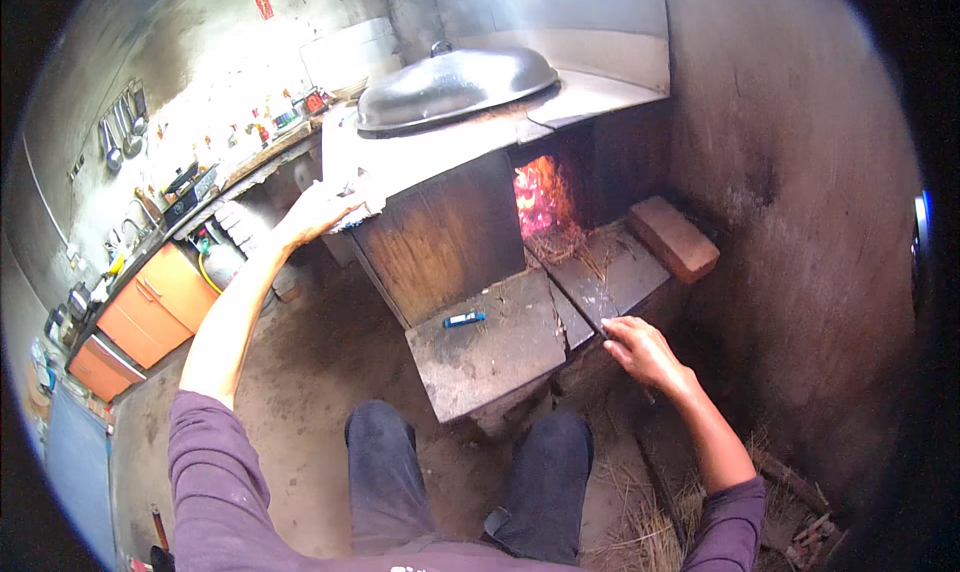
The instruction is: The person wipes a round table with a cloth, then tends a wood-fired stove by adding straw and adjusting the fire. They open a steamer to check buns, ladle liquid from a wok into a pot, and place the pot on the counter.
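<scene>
My right hand [645, 352] grips a thin dark rod [574, 298], which looks like a fire poker. It slants over the stone ledge [499, 343] towards the firebox opening, where a fire [541, 193] burns orange and pink. At the near left corner of the stove, my left hand [319, 215] has its fingers curled on a whitish crumpled cloth or paper [369, 206]; glare blurs its outline. A blue lighter [464, 319] lies on the ledge. Above the fire, a large domed metal lid [457, 88] covers the stove top [427, 152].
A red brick [673, 239] rests at the ledge's right end, beside the sooty wall [787, 159]. Loose straw [559, 248] lies at the fire's mouth, with more straw [645, 527] on the floor at right. Orange cabinets [161, 302] and hanging ladles [124, 129] are at left.
</scene>
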`<state>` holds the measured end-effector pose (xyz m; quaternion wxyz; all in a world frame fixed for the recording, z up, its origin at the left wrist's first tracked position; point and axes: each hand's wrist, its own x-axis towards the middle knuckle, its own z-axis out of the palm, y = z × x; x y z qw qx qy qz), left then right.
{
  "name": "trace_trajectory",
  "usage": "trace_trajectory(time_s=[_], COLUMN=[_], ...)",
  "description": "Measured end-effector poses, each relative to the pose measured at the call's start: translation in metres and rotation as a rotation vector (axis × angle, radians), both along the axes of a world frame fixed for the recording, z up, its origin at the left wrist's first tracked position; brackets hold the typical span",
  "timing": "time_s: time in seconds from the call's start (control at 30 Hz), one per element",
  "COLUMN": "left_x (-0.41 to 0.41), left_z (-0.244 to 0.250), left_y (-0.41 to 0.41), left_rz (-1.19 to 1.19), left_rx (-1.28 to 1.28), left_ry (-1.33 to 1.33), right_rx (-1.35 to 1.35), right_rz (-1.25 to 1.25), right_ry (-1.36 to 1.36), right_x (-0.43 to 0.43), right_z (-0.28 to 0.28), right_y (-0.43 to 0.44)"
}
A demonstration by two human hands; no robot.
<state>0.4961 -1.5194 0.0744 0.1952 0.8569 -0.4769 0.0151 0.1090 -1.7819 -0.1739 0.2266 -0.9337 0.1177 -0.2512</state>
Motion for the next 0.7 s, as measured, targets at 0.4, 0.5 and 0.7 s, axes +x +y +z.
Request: trace_trajectory(time_s=[0.4, 0.5, 0.7], left_x=[0.071, 0.114, 0.178], left_z=[-0.001, -0.007, -0.021], left_y=[-0.083, -0.070, -0.007], left_rz=[-0.303, -0.526, -0.557], left_rx=[-0.018, -0.176, -0.705], left_ry=[-0.119, -0.026, 0.930], right_rx=[-0.327, -0.325, -0.316], right_rz=[0.250, 0.365, 0.644], right_ry=[-0.409, -0.307, -0.064], right_x=[0.239, 0.339, 0.403], right_z=[0.213, 0.231, 0.234], right_y=[0.031, 0.023, 0.065])
